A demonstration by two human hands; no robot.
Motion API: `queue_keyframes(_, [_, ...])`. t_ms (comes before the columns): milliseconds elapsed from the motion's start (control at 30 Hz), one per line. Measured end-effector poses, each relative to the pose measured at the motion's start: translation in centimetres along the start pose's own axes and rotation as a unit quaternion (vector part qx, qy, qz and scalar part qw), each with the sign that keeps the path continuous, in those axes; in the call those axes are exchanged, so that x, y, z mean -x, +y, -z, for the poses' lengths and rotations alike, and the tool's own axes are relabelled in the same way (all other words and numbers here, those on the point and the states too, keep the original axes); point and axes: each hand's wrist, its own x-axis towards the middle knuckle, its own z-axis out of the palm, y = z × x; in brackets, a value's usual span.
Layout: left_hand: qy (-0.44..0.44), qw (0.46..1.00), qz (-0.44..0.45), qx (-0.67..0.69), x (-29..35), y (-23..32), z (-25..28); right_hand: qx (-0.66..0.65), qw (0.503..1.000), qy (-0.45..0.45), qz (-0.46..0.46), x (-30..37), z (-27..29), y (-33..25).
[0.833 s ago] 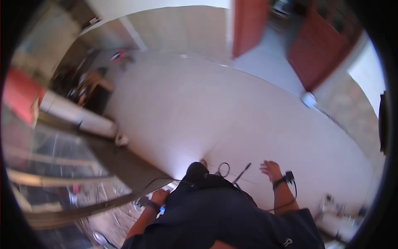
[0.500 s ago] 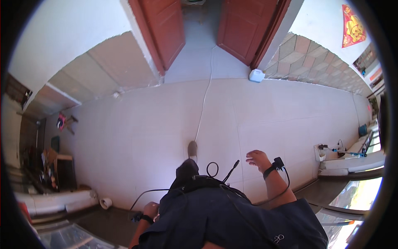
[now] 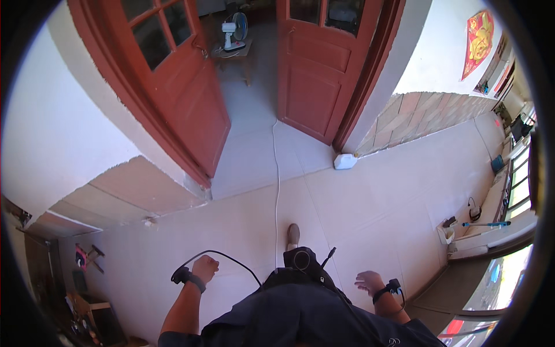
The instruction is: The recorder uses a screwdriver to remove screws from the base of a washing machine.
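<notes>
hands empty | doors open | floor ahead

A home's tiled porch or entry. Red double doors stand open onto a room with a fan on a small table. A red hanging decorates the white wall.

Painted wooden doors, reddish and slightly glossy, with glass panes. Smooth, matt pale floor tiles. Matt white plastered wall. Dark cloth clothing.
</notes>
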Motion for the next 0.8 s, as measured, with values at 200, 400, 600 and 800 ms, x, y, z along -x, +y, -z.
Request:
queue_keyframes(200, [-0.059, 0.985, -0.142, -0.083, -13.1, 6.3, -0.1, 0.029, 0.999, -0.014, -0.028, -9.5, -4.2, -13.6])
queue_keyframes(400, [-0.114, 0.993, 0.013, -0.033, -17.3, 15.0, 1.8, -0.012, 0.996, -0.043, 0.078, -15.9, -12.2, -35.6])
queue_keyframes(600, [-0.142, 0.989, 0.026, -0.031, -29.5, 22.2, 7.5, 0.019, 0.991, -0.037, 0.125, -21.6, -22.3, -53.0])
queue_keyframes(800, [-0.035, 0.767, -0.459, -0.447, -49.1, 33.5, 14.4, 0.033, 0.998, -0.019, 0.058, -26.1, -28.9, -59.7])
